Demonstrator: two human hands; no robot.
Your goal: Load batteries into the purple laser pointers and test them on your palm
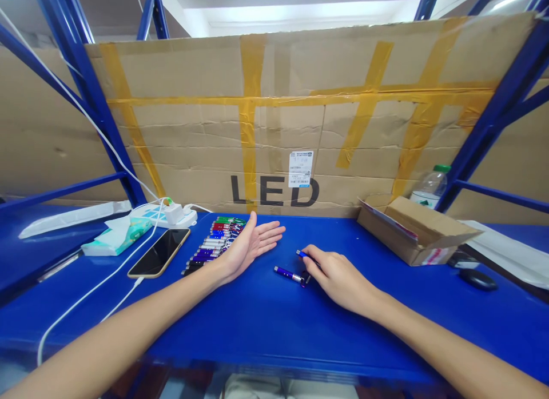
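Observation:
My right hand (338, 276) has its fingers closed on a slim blue penlight (301, 254), whose front end sticks out to the left. Just below it, on the blue table, lies a purple penlight (288, 274) with a silver band and a small clip or ring at its right end, close to my fingertips. My left hand (253, 244) is open and empty, thumb up and fingers stretched to the right. Beside and partly behind it is a row of penlights (210, 246) in green, red, blue, silver, purple and black; the hand hides some of their right ends.
To the left are a phone (160, 253), a tissue pack (115, 236), a power strip (182, 217) and loose white cables. On the right stand an open cardboard box (416, 230), a bottle (431, 187) and a black mouse (478, 279). A taped cardboard sheet (206, 136) closes off the back.

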